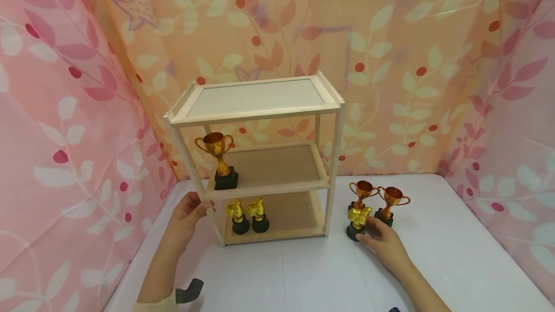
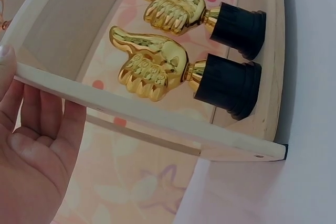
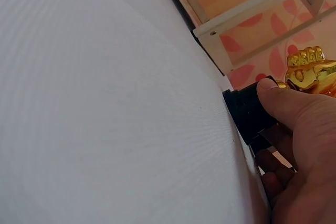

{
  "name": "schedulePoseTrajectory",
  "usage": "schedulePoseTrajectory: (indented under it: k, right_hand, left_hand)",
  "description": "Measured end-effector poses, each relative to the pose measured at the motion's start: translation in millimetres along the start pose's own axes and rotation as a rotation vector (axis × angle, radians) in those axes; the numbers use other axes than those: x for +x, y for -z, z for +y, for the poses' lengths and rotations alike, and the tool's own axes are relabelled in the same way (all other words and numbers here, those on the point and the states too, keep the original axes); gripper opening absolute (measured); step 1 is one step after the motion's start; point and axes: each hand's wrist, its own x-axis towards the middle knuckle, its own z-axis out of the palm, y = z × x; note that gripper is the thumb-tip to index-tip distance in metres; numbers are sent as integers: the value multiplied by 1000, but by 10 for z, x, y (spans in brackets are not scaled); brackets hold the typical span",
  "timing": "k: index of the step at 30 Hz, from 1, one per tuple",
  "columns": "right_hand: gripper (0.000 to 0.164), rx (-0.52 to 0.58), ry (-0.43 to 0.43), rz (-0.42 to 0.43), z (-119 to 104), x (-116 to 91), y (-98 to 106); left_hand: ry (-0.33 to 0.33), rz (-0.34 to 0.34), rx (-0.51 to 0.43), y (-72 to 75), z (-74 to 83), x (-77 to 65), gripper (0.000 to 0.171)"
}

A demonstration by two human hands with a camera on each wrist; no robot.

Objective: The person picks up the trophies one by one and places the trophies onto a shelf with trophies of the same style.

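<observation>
My left hand (image 1: pixel 184 219) holds the front left post of a pale wooden three-tier shelf (image 1: pixel 264 115); the left wrist view shows its fingers curled round that post (image 2: pixel 121 109). To the right of the shelf, my right hand (image 1: pixel 387 247) pinches the black base of a gold thumbs-up trophy (image 1: pixel 359 217), thumb on the near side. This trophy stands upright at the table surface; the right wrist view shows its base (image 3: pixel 248 109) close to the white cloth. Two similar thumbs-up trophies (image 1: pixel 236 211) stand side by side at the left of the bottom tier.
A two-handled gold cup trophy (image 1: pixel 215 144) stands at the left of the middle tier. Just behind my right hand are two more cup trophies (image 1: pixel 393 197), partly hidden. White cloth (image 1: pixel 286 273) covers the table, and leaf-patterned curtains (image 1: pixel 390 61) surround it.
</observation>
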Motion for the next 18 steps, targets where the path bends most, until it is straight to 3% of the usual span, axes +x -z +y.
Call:
schedulePoseTrajectory:
  k: [12,18]
  right_hand:
    - [67,-17,11,12,-3,-8,-25]
    - [72,-20,-9,2,21,11,-13]
  left_hand:
    - [-31,67,3,-59,-84,-57,19]
    - [-35,17,17,-41,-159,-58,23]
